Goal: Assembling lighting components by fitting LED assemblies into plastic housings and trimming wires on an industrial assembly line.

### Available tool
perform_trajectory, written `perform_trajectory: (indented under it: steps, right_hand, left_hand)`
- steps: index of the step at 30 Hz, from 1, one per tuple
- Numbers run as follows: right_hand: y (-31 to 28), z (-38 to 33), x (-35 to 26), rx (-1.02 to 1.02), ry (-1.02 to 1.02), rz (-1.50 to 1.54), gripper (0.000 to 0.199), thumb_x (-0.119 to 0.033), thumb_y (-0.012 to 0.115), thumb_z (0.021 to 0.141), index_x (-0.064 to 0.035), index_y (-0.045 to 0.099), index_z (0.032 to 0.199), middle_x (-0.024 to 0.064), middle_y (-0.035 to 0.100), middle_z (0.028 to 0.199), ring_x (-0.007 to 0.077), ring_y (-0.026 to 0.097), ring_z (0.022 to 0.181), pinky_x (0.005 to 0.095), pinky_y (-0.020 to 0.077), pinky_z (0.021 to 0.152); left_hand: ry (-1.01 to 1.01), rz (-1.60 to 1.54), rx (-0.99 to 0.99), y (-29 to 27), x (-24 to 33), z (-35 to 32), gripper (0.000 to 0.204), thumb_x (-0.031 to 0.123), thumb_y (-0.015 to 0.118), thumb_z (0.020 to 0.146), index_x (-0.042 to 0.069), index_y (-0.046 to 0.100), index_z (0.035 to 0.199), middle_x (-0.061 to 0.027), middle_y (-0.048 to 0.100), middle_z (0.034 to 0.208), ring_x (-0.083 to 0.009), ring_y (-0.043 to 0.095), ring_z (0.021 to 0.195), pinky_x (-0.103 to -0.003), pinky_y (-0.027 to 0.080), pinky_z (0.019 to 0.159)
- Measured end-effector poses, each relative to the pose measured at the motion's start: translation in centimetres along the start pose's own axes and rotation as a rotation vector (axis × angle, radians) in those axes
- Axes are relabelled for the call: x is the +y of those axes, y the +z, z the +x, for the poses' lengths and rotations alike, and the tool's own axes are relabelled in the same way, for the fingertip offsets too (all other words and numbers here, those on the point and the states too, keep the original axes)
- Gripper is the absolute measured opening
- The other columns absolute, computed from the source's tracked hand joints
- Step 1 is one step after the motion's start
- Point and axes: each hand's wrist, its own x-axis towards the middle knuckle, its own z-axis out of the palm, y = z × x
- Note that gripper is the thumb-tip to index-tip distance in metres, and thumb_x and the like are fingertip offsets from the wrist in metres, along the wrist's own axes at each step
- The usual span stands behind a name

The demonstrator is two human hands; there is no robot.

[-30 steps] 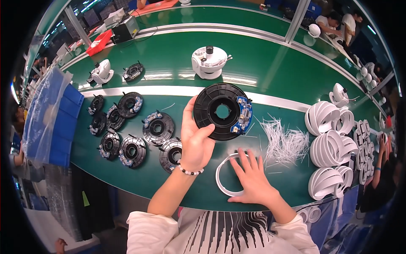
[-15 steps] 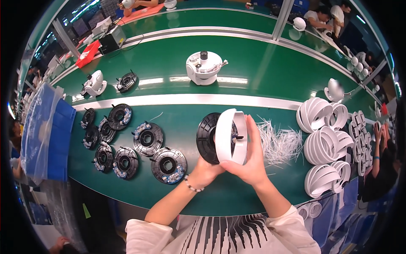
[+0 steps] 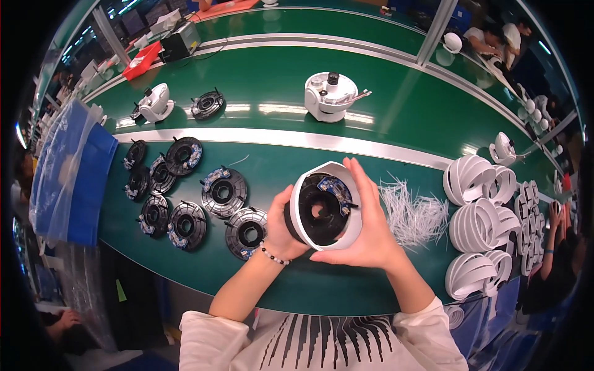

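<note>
Both hands hold one assembly above the green bench [image 3: 266, 117]: a black round disc part [image 3: 322, 207] with a small blue circuit piece, set inside a white plastic ring [image 3: 352, 232]. My left hand [image 3: 281, 226] grips its left side from behind. My right hand [image 3: 368, 229] cups the ring's right and lower rim, fingers spread along it. The open face tilts up toward me.
Several black round disc parts [image 3: 185, 222] lie at the left. A pile of white cable ties [image 3: 414, 213] lies to the right, next to stacked white rings [image 3: 479, 219]. White round units [image 3: 331, 96] stand on the far belt. Blue bags [image 3: 68, 179] hang at far left. Other people work at the right.
A second ago my left hand held the black disc alone while my right touched the white ring on the bench. The ring was lifted and now sits around the disc, turned face up.
</note>
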Motion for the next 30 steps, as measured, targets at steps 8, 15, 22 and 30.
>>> perform_trajectory:
  steps: [8,15,22,30]
  right_hand:
    - [-0.5,-0.3,-0.6,-0.052,-0.012,-0.077,0.114,-0.025,0.082,0.04,-0.0001,0.017,0.13,0.0218,0.024,0.128,0.0374,0.025,0.118,0.0432,0.0262,0.095]
    - [-1.1,-0.5,-1.1,-0.083,-0.069,-0.241,0.107,-0.024,0.081,0.039,-0.0009,0.023,0.127,0.0202,0.023,0.129,0.0388,0.025,0.117,0.0467,0.0269,0.092]
    - [-2.2,-0.4,-2.6,-0.267,-0.048,-0.333,0.103,-0.028,0.079,0.04,-0.0007,0.027,0.124,0.016,0.029,0.126,0.0362,0.029,0.116,0.0443,0.0277,0.091]
    - [0.7,-3.0,-1.1,0.148,-0.006,-0.322,0.111,-0.039,0.078,0.04,0.0027,0.022,0.127,0.0209,0.031,0.125,0.0373,0.033,0.112,0.0443,0.0264,0.092]
  left_hand:
    - [-0.077,-0.171,-0.07,0.4,-0.4,0.2,0.048,0.04,0.029,0.086,0.004,0.046,0.115,-0.012,0.052,0.111,-0.0246,0.051,0.099,-0.037,0.041,0.087]
    - [-0.163,-0.164,-0.168,0.1,-1.1,0.1,0.083,0.072,0.016,0.074,0.009,0.038,0.123,-0.0112,0.047,0.117,-0.0244,0.046,0.107,-0.039,0.038,0.091]
    - [-0.248,-0.285,-0.487,-1.1,-1.3,-0.2,0.087,0.075,0.016,0.071,0.008,0.035,0.125,-0.0119,0.043,0.121,-0.0245,0.044,0.11,-0.04,0.037,0.092]
    - [-0.081,-0.031,-0.185,0.1,-2.3,-1.4,0.055,0.021,0.048,0.069,-0.003,0.038,0.117,-0.0163,0.047,0.113,-0.0254,0.048,0.103,-0.037,0.04,0.09]
